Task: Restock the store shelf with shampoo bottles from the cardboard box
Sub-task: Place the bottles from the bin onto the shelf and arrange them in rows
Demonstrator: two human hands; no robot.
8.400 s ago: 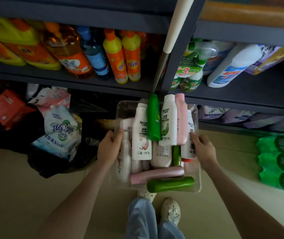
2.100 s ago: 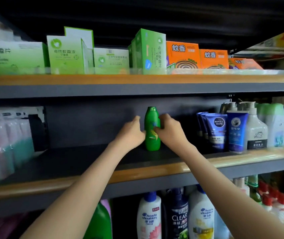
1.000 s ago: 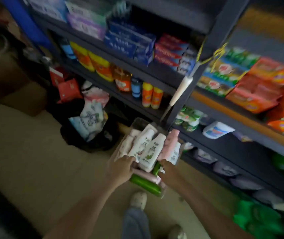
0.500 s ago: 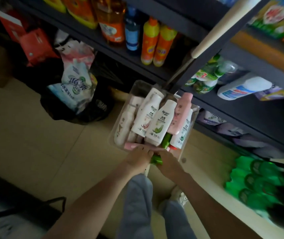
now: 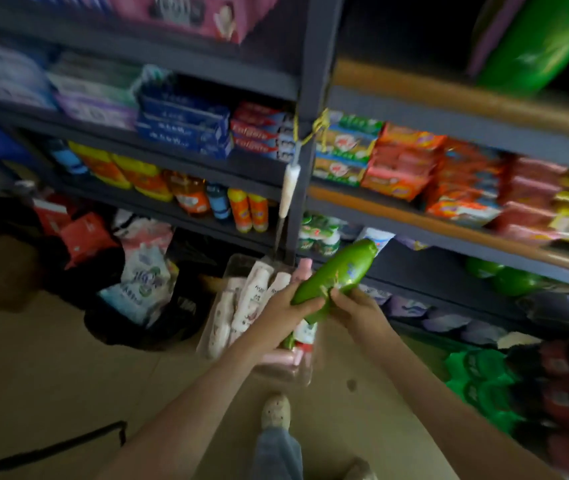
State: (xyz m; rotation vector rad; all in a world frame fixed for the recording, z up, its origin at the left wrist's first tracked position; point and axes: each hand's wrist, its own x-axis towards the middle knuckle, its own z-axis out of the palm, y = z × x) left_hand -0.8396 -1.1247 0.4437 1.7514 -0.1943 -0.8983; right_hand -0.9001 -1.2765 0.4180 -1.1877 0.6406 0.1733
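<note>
Two shoes: one pale shoe (image 5: 276, 410) under a denim leg, the second cut by the lower edge. Floor (image 5: 68, 358): pale tile, open room to the left and toward the viewer, narrower on the right where green packs (image 5: 477, 372) crowd the base of the shelving. Two bare forearms reach forward. Left hand (image 5: 285, 308): grip closed round the lower part of the bottle from the left. Right hand (image 5: 355, 311): grip closed on the same part from the right. Green shampoo bottle (image 5: 336, 277), one: held in the air over the far right corner of the bin, clear of the shelves; long axis diagonal, blunt end up and to the right toward the shelving, narrow end low between the two hands. Clear bin (image 5: 231, 268), one: on the floor at the foot of the shelf post, holding at least three white bottles (image 5: 252, 296) lying lengthwise and two pink ones; blur prevents a full count. Black bag (image 5: 172, 327) of pouches just left of the bin. Shelf unit (image 5: 432, 271): dark boards, a bare stretch on the low right board; two orange-and-yellow bottles (image 5: 248, 209) on the left side; one white handle (image 5: 288, 192) hanging at the post
</note>
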